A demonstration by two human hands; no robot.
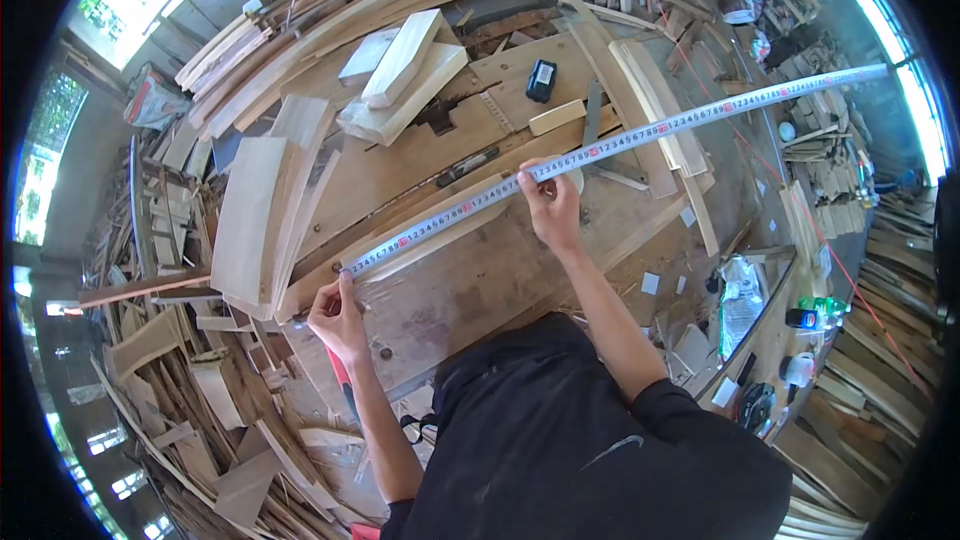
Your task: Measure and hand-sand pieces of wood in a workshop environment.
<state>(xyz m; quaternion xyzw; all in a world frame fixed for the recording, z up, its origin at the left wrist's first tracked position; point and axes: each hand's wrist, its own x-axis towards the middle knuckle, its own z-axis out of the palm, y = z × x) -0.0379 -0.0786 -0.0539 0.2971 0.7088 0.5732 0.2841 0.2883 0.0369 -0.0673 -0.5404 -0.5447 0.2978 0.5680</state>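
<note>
A long pale tape measure blade (440,223) runs slantwise across the workbench (430,325), its far right end sticking out past the bench. My left hand (340,322) pinches its near left end between thumb and fingers, at the end of a narrow wooden strip (425,248). Further along, my right hand (553,215) grips the blade near its middle with thumb and fingers. Part of a round pale thing (577,178) shows behind my right fingers; its kind is unclear. Below my left hand is a red and black handle (342,380).
Wooden blocks (405,70) lie stacked at the back of the bench, beside a small black case-like object (541,81). Boards (250,220) lean at the left. Scrap wood (230,410) fills the lower left. A plastic bag (741,305) and a green bottle (825,308) stand at the right.
</note>
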